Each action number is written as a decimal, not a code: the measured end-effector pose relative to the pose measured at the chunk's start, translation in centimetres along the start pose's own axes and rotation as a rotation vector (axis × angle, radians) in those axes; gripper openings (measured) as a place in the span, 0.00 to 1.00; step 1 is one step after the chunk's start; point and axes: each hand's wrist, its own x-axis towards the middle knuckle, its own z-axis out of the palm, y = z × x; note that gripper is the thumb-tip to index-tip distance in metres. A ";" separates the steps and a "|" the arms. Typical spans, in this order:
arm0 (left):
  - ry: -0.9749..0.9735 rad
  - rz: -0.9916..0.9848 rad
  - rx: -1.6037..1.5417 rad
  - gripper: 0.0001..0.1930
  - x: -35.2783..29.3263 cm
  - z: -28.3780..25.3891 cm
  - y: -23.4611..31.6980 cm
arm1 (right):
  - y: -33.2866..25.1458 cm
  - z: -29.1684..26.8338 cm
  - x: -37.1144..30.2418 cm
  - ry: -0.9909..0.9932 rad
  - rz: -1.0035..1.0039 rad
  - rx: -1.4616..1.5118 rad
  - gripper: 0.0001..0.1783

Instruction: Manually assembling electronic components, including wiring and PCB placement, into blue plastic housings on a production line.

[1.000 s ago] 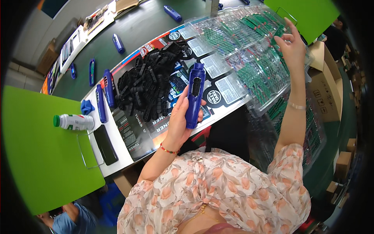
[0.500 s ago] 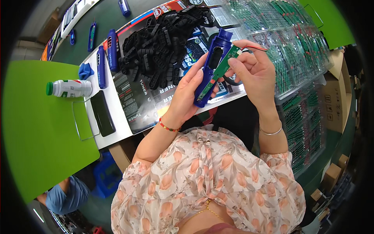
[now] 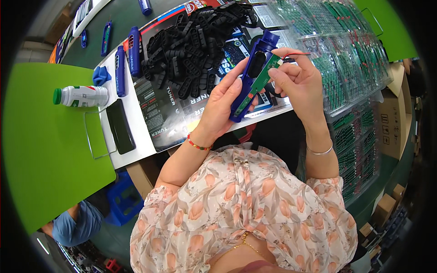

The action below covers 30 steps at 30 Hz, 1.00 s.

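My left hand (image 3: 226,99) is closed round a blue plastic housing (image 3: 265,44), a long shell with a dark oval opening, held tilted over the table's front edge. In my right hand (image 3: 298,86) a narrow green circuit board (image 3: 261,81) is pinched between thumb and fingers. Its lower end lies within the hollow of the housing, while the upper end stands off to the right of it. Red and black wires (image 3: 296,54) run from the board's upper end past my right forefinger. Part of the left fingers is hidden behind the housing.
Black plastic pieces (image 3: 184,52) are heaped beyond my hands. Clear trays of green boards (image 3: 337,68) stand at right. To the left are blue housings (image 3: 120,73), a dark phone (image 3: 120,127), a white bottle (image 3: 84,96) and a green panel (image 3: 41,150). A person's sleeve (image 3: 78,225) shows lower left.
The view has shifted slightly. Both hands keep their grips, and the green board sits at a slightly different angle, its lower end still inside the housing.
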 end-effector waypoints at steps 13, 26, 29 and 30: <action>0.040 0.042 0.262 0.25 -0.6 0.1 0.0 | 1.7 0.5 0.1 0.045 -0.052 -0.073 0.19; 0.214 0.084 0.460 0.24 -0.3 0.9 0.5 | 1.7 3.3 0.0 0.200 -0.036 -0.043 0.20; 0.215 0.057 0.421 0.23 -0.5 0.7 0.9 | 2.2 3.4 0.7 0.191 -0.019 -0.091 0.15; 0.187 0.039 0.437 0.23 -0.5 0.3 1.2 | 2.0 3.5 0.9 0.186 -0.008 -0.096 0.15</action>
